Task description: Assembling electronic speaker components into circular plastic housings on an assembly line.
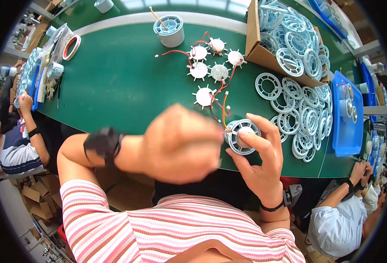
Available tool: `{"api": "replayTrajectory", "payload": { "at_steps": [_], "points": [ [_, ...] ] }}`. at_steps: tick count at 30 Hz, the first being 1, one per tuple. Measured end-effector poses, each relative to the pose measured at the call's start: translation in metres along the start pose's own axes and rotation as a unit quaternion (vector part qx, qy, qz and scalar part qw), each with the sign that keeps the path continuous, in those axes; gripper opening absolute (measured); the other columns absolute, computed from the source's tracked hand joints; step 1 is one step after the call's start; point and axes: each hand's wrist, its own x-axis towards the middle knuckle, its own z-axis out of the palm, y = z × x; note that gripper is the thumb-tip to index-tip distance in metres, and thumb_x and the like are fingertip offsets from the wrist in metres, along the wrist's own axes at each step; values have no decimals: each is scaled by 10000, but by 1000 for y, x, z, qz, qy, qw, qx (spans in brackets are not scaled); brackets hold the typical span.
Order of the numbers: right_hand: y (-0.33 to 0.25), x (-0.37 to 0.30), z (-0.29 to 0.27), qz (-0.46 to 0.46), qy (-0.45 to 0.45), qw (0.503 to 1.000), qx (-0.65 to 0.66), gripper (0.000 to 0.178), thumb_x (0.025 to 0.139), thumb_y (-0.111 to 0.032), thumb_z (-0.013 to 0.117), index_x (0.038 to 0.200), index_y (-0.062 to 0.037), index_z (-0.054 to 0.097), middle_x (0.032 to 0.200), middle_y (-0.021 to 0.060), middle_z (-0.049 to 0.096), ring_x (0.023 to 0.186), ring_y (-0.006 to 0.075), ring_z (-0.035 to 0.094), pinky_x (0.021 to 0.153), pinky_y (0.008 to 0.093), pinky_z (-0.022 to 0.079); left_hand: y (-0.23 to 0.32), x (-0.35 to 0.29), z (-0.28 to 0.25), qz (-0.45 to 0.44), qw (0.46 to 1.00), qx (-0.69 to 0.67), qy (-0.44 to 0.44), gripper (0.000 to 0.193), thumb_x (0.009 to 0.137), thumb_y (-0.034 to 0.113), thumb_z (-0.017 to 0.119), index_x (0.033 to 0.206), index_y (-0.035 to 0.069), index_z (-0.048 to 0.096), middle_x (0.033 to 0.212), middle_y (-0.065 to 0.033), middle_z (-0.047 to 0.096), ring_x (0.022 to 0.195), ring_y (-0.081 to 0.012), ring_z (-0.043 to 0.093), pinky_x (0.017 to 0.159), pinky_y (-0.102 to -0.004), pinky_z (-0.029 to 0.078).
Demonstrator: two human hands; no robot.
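Observation:
My right hand grips a light-blue round spoked plastic housing between thumb and fingers, its forefinger reaching over the pale centre. Yellow and red wires with a small white plug rise from the housing's left side. My left hand is close on the left, smeared by motion; its fingertips come near the wire side, but whether they hold anything does not show. Beyond the hands lie several white round discs with short spokes around the rim, some with red and black leads.
A carton overflows with light-blue spoked rings; more rings are heaped in front of it. A blue tray with motor-like parts stands right. A pale cylindrical housing and a tape roll sit farther back. Other people work on both sides.

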Motion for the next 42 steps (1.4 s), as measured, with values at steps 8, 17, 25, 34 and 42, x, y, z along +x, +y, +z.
{"api": "replayTrajectory", "payload": {
  "at_steps": [8,17,25,34,42],
  "points": [
    [1,-6,5,-4,33,999,11,619,673,36,862,1221,-97,608,1340,203,581,1147,338,603,924,403,508,73,-24,7,4,942,-268,-200,255,923,85,631,1177,60,626,1171,-109,669,934,-226,643,764,-363,447],
    [2,-9,-2,36,17,999,23,720,676,8,867,1329,-48,568,1325,174,589,1144,326,612,944,409,505,85,-42,23,-155,876,-401,-219,250,905,116,671,1140,41,632,1219,-114,614,1033,-222,616,862,-392,439],
    [-22,-19,8,90,-25,990,103,696,743,46,813,1381,-30,545,1236,162,618,1073,300,649,842,350,575,60,-2,11,-83,989,93,-77,392,857,224,779,1200,66,676,1280,-144,622,1113,-301,607,885,-411,453],
    [-12,-10,24,63,-27,986,151,608,795,90,743,1364,-31,566,1173,152,641,1010,267,666,809,330,577,0,-32,-32,-180,927,315,-90,479,800,188,814,1236,80,649,1305,-86,603,1192,-324,560,956,-433,419],
    [-15,-12,29,7,-37,996,79,421,811,64,740,1218,-4,654,1081,151,665,925,300,670,785,358,549,-78,7,-83,-126,862,488,-49,449,907,308,729,1282,92,611,1352,-108,584,1189,-296,568,954,-438,441]
  ]
}}
